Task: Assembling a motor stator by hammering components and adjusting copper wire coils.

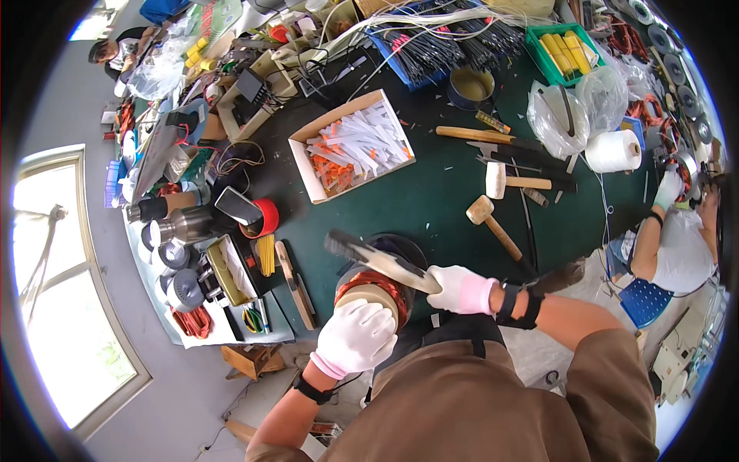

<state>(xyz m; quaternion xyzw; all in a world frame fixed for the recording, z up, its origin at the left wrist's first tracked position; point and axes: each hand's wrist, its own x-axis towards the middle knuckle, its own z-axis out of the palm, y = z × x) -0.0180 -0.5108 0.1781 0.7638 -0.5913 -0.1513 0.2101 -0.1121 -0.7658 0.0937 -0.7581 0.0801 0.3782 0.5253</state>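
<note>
Brown shirt: the wearer's torso [477, 400] is leaned close over the bench edge, apparently so that the work can be reached by both hands.
Left glove: the white-gloved left hand [356, 339] is laid over a pale round core [363, 294], probably to steady it; whether the fingers are closed around it cannot be told.
Right glove: a pale-and-dark bar-like tool [396, 269] is gripped at its near end by the right hand [459, 290], its far end left free and blurred above the winding.
Copper winding: the red-brown coil [397, 292] is set around the core, at the front edge of the dark green bench [439, 208], within reach of both hands.
Mallets: a white-headed mallet [495, 180] and a wooden mallet [481, 209] are laid to the right, seemingly for easy pick-up.
Carton: white and orange strips [358, 146] are kept together in an open box [303, 168].
</note>
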